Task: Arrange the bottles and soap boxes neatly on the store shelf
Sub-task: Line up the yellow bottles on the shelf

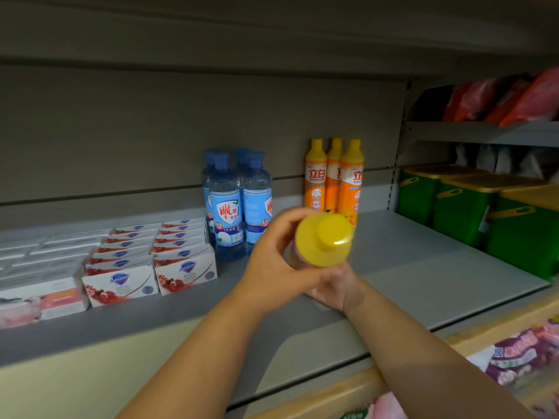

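The left hand (272, 261) and right hand (338, 285) clasp a yellow-capped bottle (323, 240) over the shelf (423, 267). Safeguard soap boxes (151, 261) sit left, with blue 雕牌 bottles (236, 204) and orange 立白 bottles (332, 176) behind.

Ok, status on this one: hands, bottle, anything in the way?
Left hand and right hand both grip the yellow-capped bottle, cap toward camera. Held above shelf, in front of three orange bottles. Blue bottles stand left, apart.

Dim light falls on a grey back panel (151, 131); to the right, green bins (462, 207) sit below what may be red bags (499, 101).
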`<action>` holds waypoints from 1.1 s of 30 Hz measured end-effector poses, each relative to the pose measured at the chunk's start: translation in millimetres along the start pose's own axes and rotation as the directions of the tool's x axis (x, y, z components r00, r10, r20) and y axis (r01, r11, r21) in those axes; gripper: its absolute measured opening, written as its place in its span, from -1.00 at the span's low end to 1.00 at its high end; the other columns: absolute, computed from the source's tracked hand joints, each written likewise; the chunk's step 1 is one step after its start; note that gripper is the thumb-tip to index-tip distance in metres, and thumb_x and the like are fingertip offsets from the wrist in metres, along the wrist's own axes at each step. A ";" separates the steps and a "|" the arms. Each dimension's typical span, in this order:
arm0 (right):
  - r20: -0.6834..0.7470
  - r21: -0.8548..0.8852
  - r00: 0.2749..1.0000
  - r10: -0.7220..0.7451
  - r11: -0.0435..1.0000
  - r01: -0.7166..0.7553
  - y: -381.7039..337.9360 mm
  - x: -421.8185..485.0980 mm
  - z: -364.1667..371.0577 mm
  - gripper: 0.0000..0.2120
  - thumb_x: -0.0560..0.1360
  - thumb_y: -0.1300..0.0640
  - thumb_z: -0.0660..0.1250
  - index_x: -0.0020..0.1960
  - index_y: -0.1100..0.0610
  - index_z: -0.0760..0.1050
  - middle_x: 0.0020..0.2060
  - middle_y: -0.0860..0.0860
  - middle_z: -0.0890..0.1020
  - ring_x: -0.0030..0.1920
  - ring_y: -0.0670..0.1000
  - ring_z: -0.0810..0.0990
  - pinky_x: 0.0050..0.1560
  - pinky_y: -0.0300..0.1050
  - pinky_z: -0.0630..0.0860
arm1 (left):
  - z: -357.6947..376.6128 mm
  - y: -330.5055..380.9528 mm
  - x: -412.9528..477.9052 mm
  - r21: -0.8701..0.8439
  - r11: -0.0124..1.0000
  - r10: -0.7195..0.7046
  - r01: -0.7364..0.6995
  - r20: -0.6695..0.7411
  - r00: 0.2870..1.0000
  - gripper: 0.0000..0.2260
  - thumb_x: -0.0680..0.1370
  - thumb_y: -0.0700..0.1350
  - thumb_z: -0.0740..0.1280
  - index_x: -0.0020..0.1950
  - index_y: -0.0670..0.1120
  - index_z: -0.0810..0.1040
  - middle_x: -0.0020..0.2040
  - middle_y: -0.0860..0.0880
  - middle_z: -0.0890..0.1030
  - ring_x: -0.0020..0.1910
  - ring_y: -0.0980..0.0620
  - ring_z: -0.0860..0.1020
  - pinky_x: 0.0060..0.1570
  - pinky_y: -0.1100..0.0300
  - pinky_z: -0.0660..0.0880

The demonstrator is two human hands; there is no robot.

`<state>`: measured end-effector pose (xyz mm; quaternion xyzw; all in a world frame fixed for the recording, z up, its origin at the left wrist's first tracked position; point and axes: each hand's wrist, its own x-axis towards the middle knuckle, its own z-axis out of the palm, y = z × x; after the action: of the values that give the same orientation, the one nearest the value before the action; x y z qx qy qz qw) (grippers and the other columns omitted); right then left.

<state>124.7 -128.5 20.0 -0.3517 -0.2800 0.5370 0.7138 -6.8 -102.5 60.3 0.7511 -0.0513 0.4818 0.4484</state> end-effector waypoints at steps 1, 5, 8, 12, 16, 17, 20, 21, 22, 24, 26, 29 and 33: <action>-0.038 0.088 0.999 0.003 0.996 0.000 0.2 6.0 -3.2 -0.79 0.48 0.02 0.28 -0.01 0.09 0.62 -0.12 0.01 0.65 -0.16 -0.08 0.60 -0.08 -0.20 0.47 | -3.1 -2.4 1.6 -0.049 0.998 -0.029 0.025 -0.094 0.995 -0.44 0.21 -0.28 0.52 0.12 0.04 0.44 0.03 0.13 0.60 0.06 0.24 0.55 0.04 0.34 0.47; -0.259 0.252 0.959 -0.114 0.951 0.181 -9.1 10.1 -9.0 -0.66 0.44 0.00 0.33 0.15 0.13 0.48 -0.18 0.08 0.65 -0.22 -0.01 0.64 -0.29 -0.21 0.59 | -15.3 -15.9 7.6 -0.349 0.931 -0.221 0.106 -0.308 0.925 -0.58 0.34 -0.27 0.43 0.13 0.01 0.46 -0.01 0.17 0.67 0.07 0.16 0.60 0.04 0.22 0.53; -0.279 0.155 0.889 -0.363 0.897 0.414 -11.9 7.5 -14.9 -0.47 0.32 0.10 0.41 0.27 0.06 0.40 -0.02 0.02 0.67 -0.06 0.00 0.67 -0.17 -0.16 0.61 | -23.5 -29.7 14.4 -0.720 0.677 -0.521 0.153 -0.322 0.791 -0.54 0.38 -0.16 0.42 0.27 -0.03 0.45 0.12 -0.02 0.65 0.13 0.00 0.60 0.09 0.10 0.57; -0.216 -0.173 0.731 -0.647 0.762 0.624 -11.6 2.5 -10.1 -0.34 0.16 0.20 0.52 0.22 0.02 0.41 0.08 0.01 0.60 0.04 -0.05 0.63 -0.08 -0.22 0.57 | -41.5 -50.7 16.4 -0.897 0.422 -0.768 0.133 -0.276 0.578 -0.60 0.52 -0.12 0.35 0.35 -0.11 0.39 0.16 -0.16 0.62 0.11 -0.08 0.62 0.08 -0.07 0.56; -0.015 -0.530 0.571 -0.821 0.490 0.692 -1.7 -3.0 2.5 -0.33 0.05 0.21 0.61 0.07 -0.04 0.39 0.02 -0.02 0.54 -0.01 -0.10 0.57 -0.05 -0.21 0.54 | -58.9 -61.3 15.3 -0.859 0.466 -0.762 0.211 -0.268 0.590 -0.57 0.55 0.03 0.31 0.36 -0.11 0.38 0.21 -0.16 0.59 0.15 -0.09 0.60 0.05 -0.11 0.57; 0.048 -0.561 0.535 -0.843 0.421 0.713 -0.1 -5.5 5.7 -0.35 0.06 0.19 0.59 0.06 -0.04 0.38 0.00 -0.04 0.54 -0.02 -0.12 0.56 -0.03 -0.23 0.52 | -62.8 -63.3 16.0 -0.838 0.482 -0.766 0.255 -0.262 0.587 -0.57 0.56 0.09 0.27 0.34 -0.11 0.39 0.19 -0.17 0.60 0.13 -0.09 0.61 0.01 -0.09 0.59; 0.216 -0.588 0.463 -0.859 0.264 0.765 1.6 -12.6 12.9 -0.35 0.06 0.20 0.60 0.06 -0.05 0.40 0.00 -0.11 0.54 0.00 -0.22 0.54 0.02 -0.31 0.48 | -65.2 -65.6 15.1 -0.771 0.412 -0.856 0.485 -0.145 0.496 -0.51 0.57 0.25 0.12 0.22 -0.12 0.46 0.03 -0.21 0.67 -0.04 -0.13 0.67 -0.21 -0.02 0.64; 0.269 -0.595 0.457 -0.848 0.227 0.771 2.2 -14.9 14.5 -0.35 0.06 0.18 0.60 0.06 -0.07 0.41 0.02 -0.11 0.55 0.03 -0.22 0.54 0.05 -0.31 0.47 | -64.0 -66.5 13.0 -0.738 0.372 -0.887 0.563 -0.105 0.449 -0.48 0.56 0.28 0.09 0.18 -0.13 0.48 -0.05 -0.22 0.68 -0.13 -0.12 0.68 -0.31 0.01 0.63; 0.323 -0.600 0.459 -0.828 0.195 0.776 3.2 -16.9 16.0 -0.35 0.06 0.17 0.60 0.06 -0.09 0.42 0.04 -0.10 0.55 0.06 -0.21 0.54 0.09 -0.28 0.47 | -62.0 -67.7 10.9 -0.710 0.344 -0.904 0.615 -0.074 0.420 -0.45 0.56 0.30 0.07 0.17 -0.13 0.49 -0.07 -0.22 0.68 -0.18 -0.12 0.68 -0.37 0.03 0.62; 0.426 -0.611 0.469 -0.773 0.137 0.780 5.5 -19.4 18.4 -0.31 0.07 0.12 0.61 0.15 -0.07 0.45 0.07 -0.07 0.56 0.09 -0.14 0.55 0.15 -0.19 0.47 | -59.4 -74.0 8.1 -0.678 0.335 -0.907 0.655 -0.044 0.419 -0.43 0.56 0.31 0.05 0.24 -0.12 0.49 0.02 -0.21 0.66 -0.08 -0.12 0.66 -0.19 -0.02 0.64; 0.508 -0.619 0.478 -0.716 0.081 0.781 8.2 -18.3 19.5 -0.30 0.08 0.10 0.62 0.18 0.04 0.48 0.10 -0.03 0.57 0.11 -0.06 0.55 0.18 -0.13 0.46 | -60.1 -78.0 7.9 -0.685 0.351 -0.893 0.639 -0.039 0.448 -0.45 0.56 0.28 0.08 0.33 -0.09 0.45 0.14 -0.20 0.62 0.11 -0.12 0.59 0.12 -0.04 0.54; 0.588 -0.641 0.539 -0.602 0.058 0.765 11.1 -14.3 17.2 -0.29 0.10 0.17 0.63 0.20 0.13 0.45 0.17 -0.02 0.52 0.18 -0.07 0.51 0.24 -0.20 0.41 | -66.8 -76.4 11.2 -0.725 0.382 -0.863 0.573 -0.058 0.502 -0.48 0.53 0.23 0.21 0.36 -0.06 0.41 0.19 -0.19 0.60 0.18 -0.14 0.57 0.15 -0.08 0.49; 0.533 -0.649 0.681 -0.501 0.274 0.710 16.8 -10.8 11.3 -0.30 0.20 0.33 0.56 0.24 0.00 0.37 0.24 -0.10 0.45 0.25 -0.19 0.44 0.26 -0.29 0.38 | -77.3 -72.2 14.4 -0.796 0.430 -0.824 0.427 -0.152 0.546 -0.48 0.48 0.10 0.37 0.37 -0.06 0.38 0.21 -0.18 0.59 0.15 -0.16 0.59 0.18 -0.16 0.48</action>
<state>103.5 -133.7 13.0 -0.4424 -0.6857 0.0600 0.5749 -14.8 1.3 36.6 0.3266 0.1992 0.3966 0.8345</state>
